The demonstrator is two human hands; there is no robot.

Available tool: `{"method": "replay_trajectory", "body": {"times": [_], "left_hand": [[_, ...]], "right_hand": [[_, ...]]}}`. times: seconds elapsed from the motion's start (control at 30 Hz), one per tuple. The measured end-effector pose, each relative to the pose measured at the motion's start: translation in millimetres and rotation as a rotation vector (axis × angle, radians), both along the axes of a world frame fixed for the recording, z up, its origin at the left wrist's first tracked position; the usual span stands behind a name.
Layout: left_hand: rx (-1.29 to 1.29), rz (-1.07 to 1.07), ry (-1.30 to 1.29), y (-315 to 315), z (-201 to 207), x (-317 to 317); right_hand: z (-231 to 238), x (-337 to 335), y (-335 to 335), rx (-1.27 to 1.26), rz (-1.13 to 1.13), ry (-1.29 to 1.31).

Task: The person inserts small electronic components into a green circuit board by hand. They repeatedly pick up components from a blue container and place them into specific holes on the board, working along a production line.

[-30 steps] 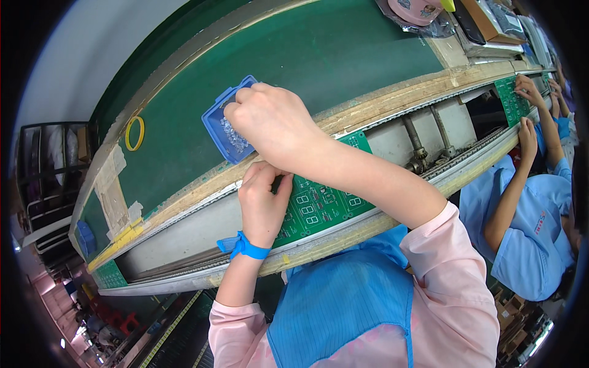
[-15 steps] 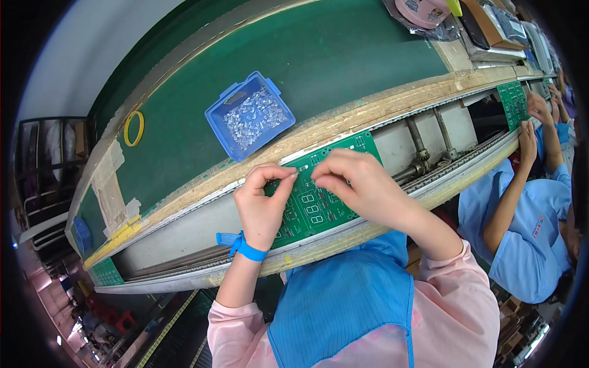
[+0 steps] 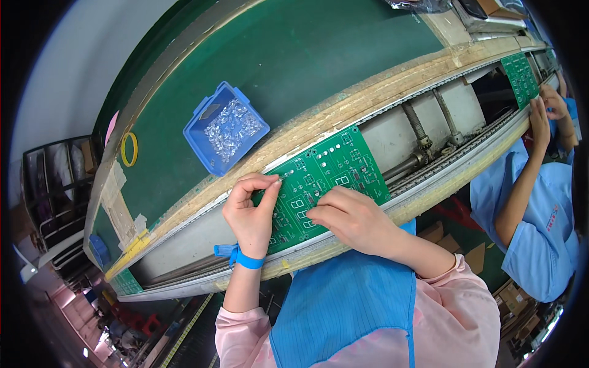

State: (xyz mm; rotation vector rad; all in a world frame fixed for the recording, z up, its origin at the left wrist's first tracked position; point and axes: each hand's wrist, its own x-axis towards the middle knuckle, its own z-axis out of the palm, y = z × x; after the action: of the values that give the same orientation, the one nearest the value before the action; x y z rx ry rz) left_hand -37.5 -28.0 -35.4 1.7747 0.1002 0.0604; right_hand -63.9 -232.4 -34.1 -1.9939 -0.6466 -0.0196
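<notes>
A green circuit board [image 3: 316,165] printed with white digit outlines lies across the rails in front of me. Several small white round parts [image 3: 331,151] stand on its far half. My left hand [image 3: 250,211], with a blue band at the wrist, pinches thumb and forefinger at the board's far left edge; what sits between the tips is too small to make out. Over the near middle of the board, my right hand [image 3: 353,219] has its fingers curled together, their tips hidden. Beyond the left hand stands a blue bin [image 3: 216,165] of small clear LED-like pieces [image 3: 232,127].
A yellow ring [image 3: 129,149] lies on the green work surface [image 3: 307,67] at the left. Chain rails [image 3: 472,132] run to the right, where another board [image 3: 520,80] lies by a co-worker's hands [image 3: 543,110]. A metal shaft [image 3: 417,129] shows between the rails.
My right hand has moved away from the left fingertips, toward the near part of the board, uncovering the white parts. The left hand keeps its pinch. The whole view has shifted somewhat.
</notes>
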Motion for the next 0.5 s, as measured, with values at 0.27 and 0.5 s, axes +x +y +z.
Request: {"method": "replay_trajectory", "body": {"times": [0.27,0.5], "left_hand": [[0.328,0.001,-0.074,-8.5,0.9,-1.3],[0.599,-0.071,-0.126,-16.7,19.2,6.0]], "right_hand": [[-3.0,1.9,-0.9,0.010,0.013,0.000],[-2.6,2.2,-1.9,0.031,0.017,0.021]]}}
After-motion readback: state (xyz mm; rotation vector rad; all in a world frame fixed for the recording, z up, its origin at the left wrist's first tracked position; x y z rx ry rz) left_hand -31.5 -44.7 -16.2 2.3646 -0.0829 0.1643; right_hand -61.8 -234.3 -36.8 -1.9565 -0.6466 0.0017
